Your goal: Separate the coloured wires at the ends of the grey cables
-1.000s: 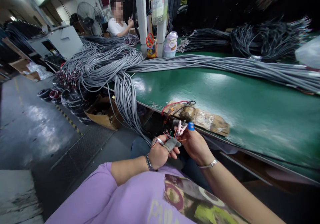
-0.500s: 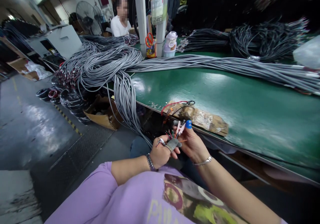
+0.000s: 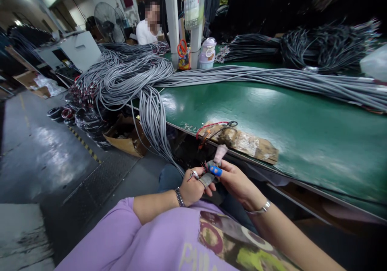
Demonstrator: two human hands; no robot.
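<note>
Both hands meet just below the near edge of the green table. My left hand is closed round the end of a grey cable, whose thin coloured wires stick out past my grey-taped thumb. My right hand is closed on a small pink-handled tool and pinches at those wire ends; its blue-capped fingertip lies against my left thumb.
A thick bundle of grey cables runs across the table and spills over its left edge to the floor. A brown taped board with red and black wires lies at the table's near edge. Black cable bundles lie at the back. A person in white sits far off.
My right hand has turned, so the blue-capped finger dropped from pointing up to lying across the wire ends. The pink tool now sticks up above it. The spread wires look gathered.
</note>
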